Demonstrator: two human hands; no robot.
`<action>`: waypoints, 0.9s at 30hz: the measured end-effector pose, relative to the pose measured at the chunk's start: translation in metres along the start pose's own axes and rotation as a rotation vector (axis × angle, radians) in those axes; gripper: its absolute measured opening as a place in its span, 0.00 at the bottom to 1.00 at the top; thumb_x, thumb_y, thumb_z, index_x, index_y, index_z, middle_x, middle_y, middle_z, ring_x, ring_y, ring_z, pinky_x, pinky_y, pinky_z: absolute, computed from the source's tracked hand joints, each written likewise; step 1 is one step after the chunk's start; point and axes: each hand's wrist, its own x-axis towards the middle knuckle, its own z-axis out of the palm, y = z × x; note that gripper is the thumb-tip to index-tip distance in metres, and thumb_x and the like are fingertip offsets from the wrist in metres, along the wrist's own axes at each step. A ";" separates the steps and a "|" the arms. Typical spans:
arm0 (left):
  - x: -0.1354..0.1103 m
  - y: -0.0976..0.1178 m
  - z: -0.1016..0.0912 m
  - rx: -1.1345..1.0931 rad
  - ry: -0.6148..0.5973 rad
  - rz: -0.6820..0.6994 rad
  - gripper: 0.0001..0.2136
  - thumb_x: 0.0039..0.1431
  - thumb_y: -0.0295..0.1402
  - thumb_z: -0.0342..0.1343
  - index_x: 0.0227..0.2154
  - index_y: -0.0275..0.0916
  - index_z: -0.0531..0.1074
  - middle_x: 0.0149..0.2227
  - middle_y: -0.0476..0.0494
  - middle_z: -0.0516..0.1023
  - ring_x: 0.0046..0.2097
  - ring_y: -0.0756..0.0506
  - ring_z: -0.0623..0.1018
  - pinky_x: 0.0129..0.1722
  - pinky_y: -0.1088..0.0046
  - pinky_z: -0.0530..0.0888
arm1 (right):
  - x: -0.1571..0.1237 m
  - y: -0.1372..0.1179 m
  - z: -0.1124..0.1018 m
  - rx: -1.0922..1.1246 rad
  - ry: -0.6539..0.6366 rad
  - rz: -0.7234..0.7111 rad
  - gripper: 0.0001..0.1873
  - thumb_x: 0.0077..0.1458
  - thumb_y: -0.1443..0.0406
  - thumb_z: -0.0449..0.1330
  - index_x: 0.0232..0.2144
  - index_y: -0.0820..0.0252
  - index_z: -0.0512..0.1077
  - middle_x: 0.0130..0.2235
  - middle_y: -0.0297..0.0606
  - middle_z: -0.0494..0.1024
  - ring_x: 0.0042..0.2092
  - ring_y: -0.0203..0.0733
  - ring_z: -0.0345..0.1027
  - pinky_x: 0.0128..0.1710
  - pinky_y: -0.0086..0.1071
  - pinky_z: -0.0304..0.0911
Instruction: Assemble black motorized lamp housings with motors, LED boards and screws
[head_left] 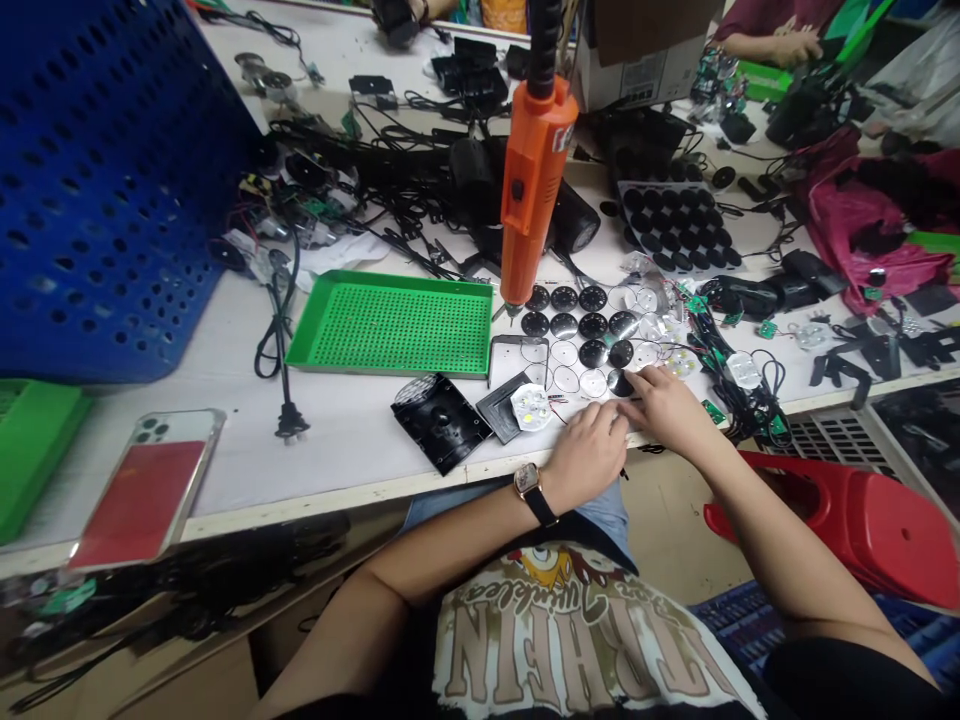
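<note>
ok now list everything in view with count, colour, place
crate: one, blue, upper left
trays: several, green, mainly left
phone: one, mostly red, front left
plug: one, black, right of phone
electric screwdriver: one, orange, upper centre
housing: one, black, front centre
LED boards: several, white, centre and right
discs: many, black, centre right
circuit boards: several, green, right
cables: many, black, centre back
cardboard box: one, brown, back
bag: one, pink, right
stool: one, red, lower right
co-workers' hands: at least two, bare, top
watch: one, black strap, left wrist
left hand: one, bare, centre right
right hand: one, bare, beside left hand
</note>
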 end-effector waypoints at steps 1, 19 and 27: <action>0.000 0.001 0.000 0.027 -0.001 -0.008 0.13 0.71 0.32 0.49 0.51 0.31 0.70 0.60 0.27 0.73 0.56 0.34 0.73 0.52 0.56 0.74 | 0.000 0.000 0.000 0.000 0.000 -0.001 0.27 0.66 0.56 0.57 0.56 0.73 0.73 0.44 0.53 0.77 0.46 0.56 0.68 0.52 0.44 0.64; 0.001 -0.001 -0.005 0.094 -0.004 0.013 0.14 0.72 0.32 0.47 0.50 0.30 0.72 0.56 0.25 0.76 0.67 0.29 0.67 0.66 0.47 0.65 | -0.002 0.009 -0.003 0.086 -0.026 -0.060 0.27 0.66 0.56 0.58 0.58 0.72 0.71 0.46 0.53 0.76 0.46 0.54 0.70 0.50 0.44 0.67; -0.002 -0.003 -0.013 -0.246 0.067 -0.004 0.10 0.71 0.31 0.48 0.46 0.34 0.72 0.52 0.32 0.75 0.58 0.35 0.73 0.59 0.52 0.74 | -0.022 0.018 0.005 0.053 0.037 -0.183 0.31 0.62 0.74 0.52 0.67 0.67 0.63 0.66 0.56 0.69 0.63 0.58 0.63 0.61 0.54 0.65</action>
